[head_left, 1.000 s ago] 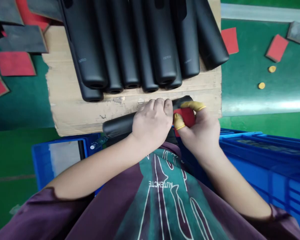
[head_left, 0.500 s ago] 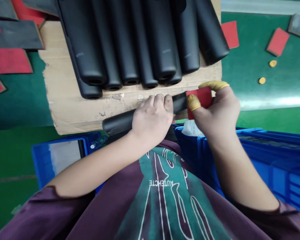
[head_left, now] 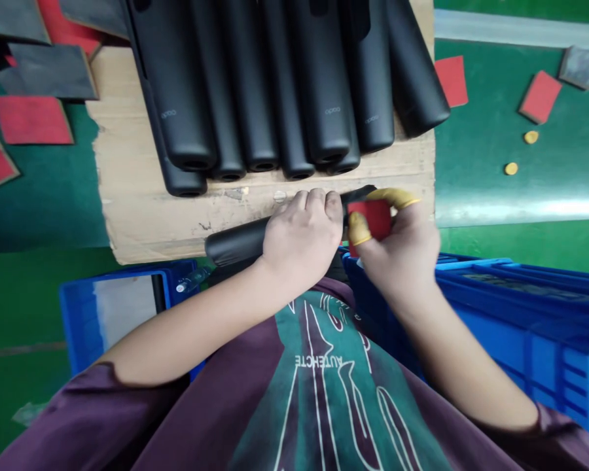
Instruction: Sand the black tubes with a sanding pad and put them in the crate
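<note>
Black tube (head_left: 238,241) being clasped by left hand (head_left: 302,239) at near edge of cardboard sheet (head_left: 122,157); red pad (head_left: 370,219) being pinched at tube's right end by right hand (head_left: 397,258) in yellow finger cots (head_left: 359,229) — tube may be dropped if grip is loosened

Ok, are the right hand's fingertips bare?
No, the right hand wears yellow finger cots while pinching a red pad.

The tubes (head_left: 319,85) are matt black, the cardboard (head_left: 147,216) rough, the blue plastic crate (head_left: 520,327) smooth.
</note>
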`<state>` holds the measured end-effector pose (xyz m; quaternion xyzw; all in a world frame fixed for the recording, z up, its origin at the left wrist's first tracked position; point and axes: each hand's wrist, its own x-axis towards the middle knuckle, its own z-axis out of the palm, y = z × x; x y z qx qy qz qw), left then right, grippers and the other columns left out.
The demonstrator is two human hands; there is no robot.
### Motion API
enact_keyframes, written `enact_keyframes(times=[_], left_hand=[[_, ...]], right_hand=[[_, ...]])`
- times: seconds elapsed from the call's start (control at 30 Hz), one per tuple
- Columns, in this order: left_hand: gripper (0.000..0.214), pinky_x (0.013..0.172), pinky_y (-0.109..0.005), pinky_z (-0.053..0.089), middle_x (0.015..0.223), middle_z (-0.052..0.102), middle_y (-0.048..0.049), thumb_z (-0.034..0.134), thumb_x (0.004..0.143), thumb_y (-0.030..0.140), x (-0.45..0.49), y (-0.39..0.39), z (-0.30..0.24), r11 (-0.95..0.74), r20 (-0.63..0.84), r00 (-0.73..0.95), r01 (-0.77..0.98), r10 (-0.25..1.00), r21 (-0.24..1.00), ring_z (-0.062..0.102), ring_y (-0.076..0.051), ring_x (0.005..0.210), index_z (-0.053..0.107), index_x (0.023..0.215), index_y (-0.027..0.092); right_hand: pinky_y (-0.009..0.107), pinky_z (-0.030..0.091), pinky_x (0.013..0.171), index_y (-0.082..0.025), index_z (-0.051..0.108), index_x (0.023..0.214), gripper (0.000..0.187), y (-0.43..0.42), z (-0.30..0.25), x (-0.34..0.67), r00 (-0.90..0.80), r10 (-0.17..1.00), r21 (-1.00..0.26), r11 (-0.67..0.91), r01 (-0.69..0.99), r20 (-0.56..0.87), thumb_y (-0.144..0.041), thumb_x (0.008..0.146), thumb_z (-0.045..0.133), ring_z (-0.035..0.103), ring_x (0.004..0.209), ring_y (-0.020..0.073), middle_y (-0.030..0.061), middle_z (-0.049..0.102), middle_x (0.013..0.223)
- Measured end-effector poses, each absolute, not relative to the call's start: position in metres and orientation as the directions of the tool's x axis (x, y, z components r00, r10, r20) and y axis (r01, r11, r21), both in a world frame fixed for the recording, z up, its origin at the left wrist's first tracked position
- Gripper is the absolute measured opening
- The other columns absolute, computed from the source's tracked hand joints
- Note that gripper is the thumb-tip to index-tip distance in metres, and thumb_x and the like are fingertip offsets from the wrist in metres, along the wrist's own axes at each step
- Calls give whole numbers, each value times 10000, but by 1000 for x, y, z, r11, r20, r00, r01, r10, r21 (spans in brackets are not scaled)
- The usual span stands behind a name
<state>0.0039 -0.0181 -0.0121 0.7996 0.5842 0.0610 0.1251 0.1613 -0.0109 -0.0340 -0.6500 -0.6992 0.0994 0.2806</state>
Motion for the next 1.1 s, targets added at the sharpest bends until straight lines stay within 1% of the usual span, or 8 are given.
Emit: enact_keyframes(times=[0.1,0.2,0.4,0.53,0.73,0.93,1.0,1.1], left_hand=[[283,855,-383,532,1055,681,-155,533,924,171,3,-18,-12,-289,-55,312,923,948,256,639,-283,1018,621,1184,102],[289,858,-385,532,1088,675,-163,547,932,215,3,-17,-12,-285,-46,306,924,951,257,632,-288,1041,616,1189,103],[326,851,-381,531,1107,670,-169,610,889,200,3,-13,-10,-264,-111,303,924,946,276,632,-299,1056,615,1197,94],[351,845,-380,536,1127,671,-169,627,892,290,2,-10,-10,-259,-97,293,929,951,265,628,-314,1075,623,1189,103],[360,836,-404,550,1126,675,-182,609,871,271,1,-7,-11,-310,-82,332,929,940,203,631,-330,1062,620,1192,106],[367,796,-418,553,1134,671,-195,613,852,249,2,-2,-10,-296,-124,319,939,940,174,628,-351,1076,619,1190,107],[363,812,-415,551,1134,670,-195,614,853,251,2,-2,-9,-296,-126,318,940,940,170,629,-346,1078,619,1187,110],[389,848,-407,542,1140,669,-175,626,856,293,2,-2,-10,-295,-120,315,943,942,157,626,-335,1082,610,1208,129]], right_hand=[[402,566,644,-242,621,1015,312,-13,-35,164,3,970,-516,128,847,245,-474,806,640,665,685,240,52,698,834],[416,566,647,-237,604,1016,337,-9,-39,169,76,953,-529,95,843,292,-479,787,658,648,667,229,61,686,861],[397,583,717,-240,582,1050,318,-17,-48,158,47,942,-599,173,782,333,-489,851,594,687,801,234,69,698,946],[401,592,723,-225,572,1087,358,-15,-52,161,79,937,-626,164,762,341,-485,843,594,693,808,233,91,699,1011],[445,610,762,-231,585,1139,388,-12,-51,164,50,978,-644,94,759,202,-480,841,590,715,823,263,82,722,995],[433,606,804,-217,580,1184,404,-13,-47,159,75,987,-625,32,780,144,-429,841,607,724,856,266,93,723,1015],[430,609,783,-221,592,1189,427,-14,-48,158,32,993,-617,44,786,111,-441,825,630,725,819,263,82,727,1001],[431,602,828,-221,580,1206,435,-5,-52,168,-1,989,-636,96,766,149,-450,840,635,719,878,258,71,718,1022]])
